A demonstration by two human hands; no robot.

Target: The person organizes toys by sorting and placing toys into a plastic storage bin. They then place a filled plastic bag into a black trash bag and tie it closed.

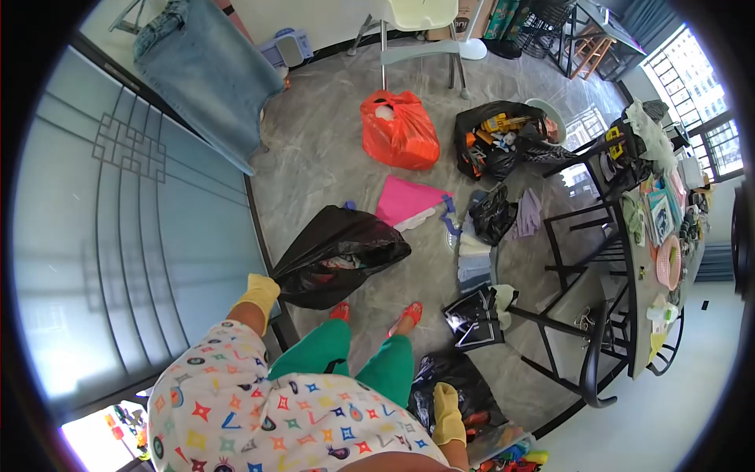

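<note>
My left hand (261, 294), in a yellow glove, is closed on the gathered edge of a black garbage bag (314, 271). The bag lies partly open on the floor, and crumpled contents show in its mouth. My right hand (448, 415), also gloved in yellow, hangs low at my side with its fingers loosely stretched and nothing visible in them. Below it, another black plastic bag (429, 377) spreads on the floor; I cannot tell whether they touch. Beyond the held bag lies a pink cloth (409, 198).
Farther off stand a tied red bag (401, 134) and a filled black bag (495, 130). At right, a chair (602, 354) stands by a cluttered table (641, 322). A black-and-white paper bag (472, 318) lies near the chair. A glass door (126, 228) lines the left.
</note>
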